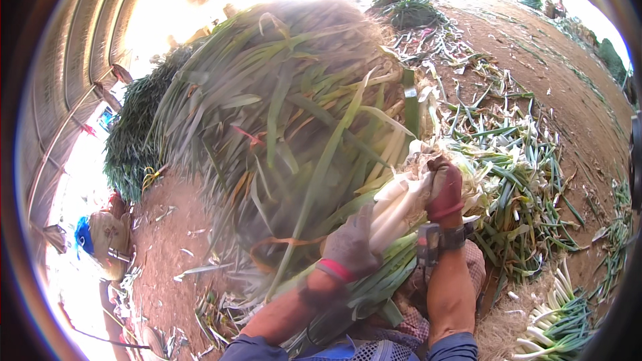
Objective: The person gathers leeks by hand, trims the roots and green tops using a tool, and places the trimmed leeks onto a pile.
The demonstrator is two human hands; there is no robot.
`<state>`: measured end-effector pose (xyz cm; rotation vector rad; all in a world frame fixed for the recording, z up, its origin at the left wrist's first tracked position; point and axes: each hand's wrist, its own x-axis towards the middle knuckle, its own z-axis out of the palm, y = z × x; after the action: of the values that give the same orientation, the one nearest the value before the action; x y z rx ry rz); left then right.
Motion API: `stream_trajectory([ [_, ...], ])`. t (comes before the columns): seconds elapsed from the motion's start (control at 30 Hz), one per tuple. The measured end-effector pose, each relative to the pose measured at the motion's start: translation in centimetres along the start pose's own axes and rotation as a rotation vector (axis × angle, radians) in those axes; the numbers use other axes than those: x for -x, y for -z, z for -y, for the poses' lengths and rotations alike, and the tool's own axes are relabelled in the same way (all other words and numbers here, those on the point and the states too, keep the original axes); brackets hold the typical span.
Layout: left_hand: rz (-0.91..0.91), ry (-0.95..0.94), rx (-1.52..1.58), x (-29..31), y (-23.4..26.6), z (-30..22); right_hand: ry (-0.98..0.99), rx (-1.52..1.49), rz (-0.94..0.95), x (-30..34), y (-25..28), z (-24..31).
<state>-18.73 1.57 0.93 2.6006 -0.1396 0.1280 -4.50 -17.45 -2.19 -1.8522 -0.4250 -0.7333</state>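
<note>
Green-and-white leek bundle point(394, 210) is clamped by gloved left hand point(349, 246) and right hand point(445, 190); blurred leaves, apparently swinging, could pull stalks loose.

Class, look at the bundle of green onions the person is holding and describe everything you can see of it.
The bundle of green onions is thick, with white stalks at one end and long green leaves, some yellowed, fanning up and to the left, blurred. It lies slanted across the person's lap. The left hand, in a grey glove with a pink cuff, presses on its middle, and the right hand, in a dark red glove, grips the white stalks. An orange string seems to loop around the leaves. More cut onions litter the dirt ground beside it.
</note>
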Motion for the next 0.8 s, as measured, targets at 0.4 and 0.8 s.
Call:
stream_trajectory([
  [0.4, 0.168, 0.078, -0.109, 3.2, 1.5, -1.1, -0.873, -0.651, 0.053, -4.5, -1.5, -6.5],
  [0.8, 0.277, 0.333, 0.208, 8.3, 1.7, 3.5, -0.752, -0.961, -0.19, -10.2, 8.0, -13.1],
])
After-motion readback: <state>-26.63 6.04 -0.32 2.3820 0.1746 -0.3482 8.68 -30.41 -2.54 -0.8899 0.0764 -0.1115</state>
